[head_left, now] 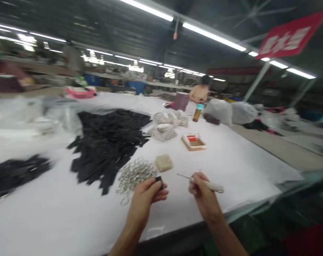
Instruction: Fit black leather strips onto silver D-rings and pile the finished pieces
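Note:
My left hand [148,193] is closed on a small black strap piece [159,180], pinched between thumb and fingers over the front of the table. In my right hand [202,193] is an awl with a pale handle [216,187]; its thin metal shaft [183,175] points left, apart from the strap piece. Just behind my left hand lies a heap of silvery metal rings [136,176], and a yellowish block [163,162] sits beside it. A large pile of black strap pieces [105,142] spreads out to the left.
On the white table [231,156] stand a small open box with a red item [194,143], clear bags of metal parts [164,131] and a bottle with a turquoise lid [198,112]. More black pieces [14,174] lie far left. A co-worker [200,93] is at the far side.

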